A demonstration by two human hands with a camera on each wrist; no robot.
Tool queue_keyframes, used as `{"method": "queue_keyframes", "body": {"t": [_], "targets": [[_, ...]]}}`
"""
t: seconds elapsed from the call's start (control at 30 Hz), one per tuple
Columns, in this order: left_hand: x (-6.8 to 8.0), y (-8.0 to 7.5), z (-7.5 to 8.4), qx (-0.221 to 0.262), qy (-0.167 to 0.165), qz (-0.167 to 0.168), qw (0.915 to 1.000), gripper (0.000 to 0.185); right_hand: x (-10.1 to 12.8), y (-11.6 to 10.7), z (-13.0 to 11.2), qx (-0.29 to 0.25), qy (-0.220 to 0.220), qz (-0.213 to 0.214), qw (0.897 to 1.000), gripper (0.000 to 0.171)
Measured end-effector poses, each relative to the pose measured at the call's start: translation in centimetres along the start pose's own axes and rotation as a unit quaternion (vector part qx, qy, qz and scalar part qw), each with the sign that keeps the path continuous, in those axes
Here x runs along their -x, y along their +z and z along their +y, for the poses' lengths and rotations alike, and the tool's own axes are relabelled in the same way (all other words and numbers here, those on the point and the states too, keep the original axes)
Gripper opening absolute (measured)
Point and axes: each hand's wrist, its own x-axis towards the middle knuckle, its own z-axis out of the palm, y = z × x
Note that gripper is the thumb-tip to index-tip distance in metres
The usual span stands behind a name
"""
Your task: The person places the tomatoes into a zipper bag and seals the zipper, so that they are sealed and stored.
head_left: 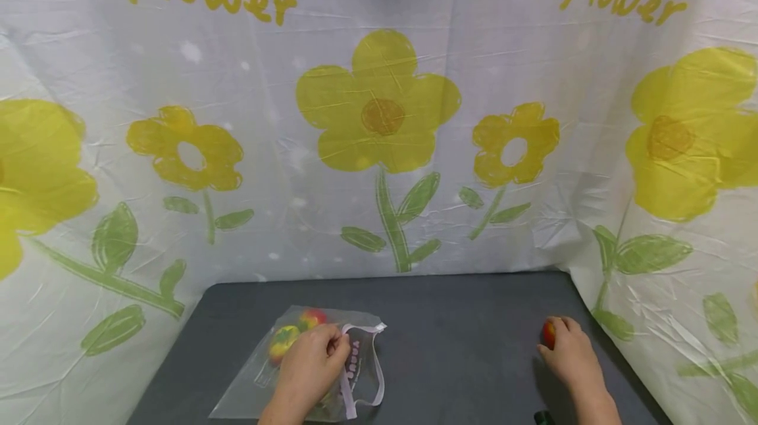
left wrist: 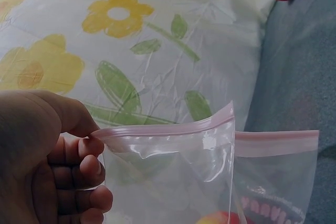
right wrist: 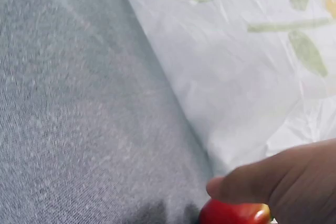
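My left hand pinches the pink-edged top of a clear zip bag between thumb and index finger. The bag's mouth gapes, its other pink edge standing apart to the right in the left wrist view. Inside the bag lie a yellow-and-red fruit and a redder one; my hand hides part of the contents. Over at the table's right side, my right hand grips a shiny red fruit with a yellowish patch. Thumb and fingers cover much of that fruit, so its exact kind is unclear.
A dark grey table lies under both hands. At its lower edge in the head view, a small dark green object is cut off near my right forearm. White sheeting with yellow flowers walls the back and sides.
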Motion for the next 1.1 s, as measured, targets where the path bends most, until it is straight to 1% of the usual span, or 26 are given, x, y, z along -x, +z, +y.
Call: {"method": "queue_keyframes", "body": {"t": [0.13,0.2,0.43,0.53,0.73,0.97,1.1], "targets": [[0.0,0.1,0.0,0.001,0.001,0.001,1.0000,0.032,-0.4,0.1,0.4,0.007,0.022,-0.007,1.000,0.057],[0.0,0.1,-0.1,0.002,0.001,0.000,1.0000,0.032,-0.6,0.4,0.6,0.011,0.024,0.002,1.000,0.056],[0.1,0.0,-0.1,0.006,-0.001,-0.010,0.9999,0.032,-0.8,1.5,1.4,0.018,0.006,0.079,0.997,0.045],[0.0,0.0,-0.2,0.009,-0.001,-0.013,0.9999,0.032,-0.9,1.6,1.7,0.017,0.005,0.095,0.995,0.043],[0.0,-0.1,-0.1,0.011,-0.001,-0.013,0.9999,0.032,-0.9,1.5,2.0,0.018,0.006,0.090,0.996,0.047],[0.0,0.0,-0.2,0.003,0.004,-0.006,1.0000,0.033,-0.7,1.0,2.1,0.004,0.025,0.052,0.998,0.053],[0.1,0.1,-0.3,0.003,-0.001,-0.008,1.0000,0.032,-0.6,1.1,1.7,-0.006,0.017,0.051,0.999,0.056]]}}
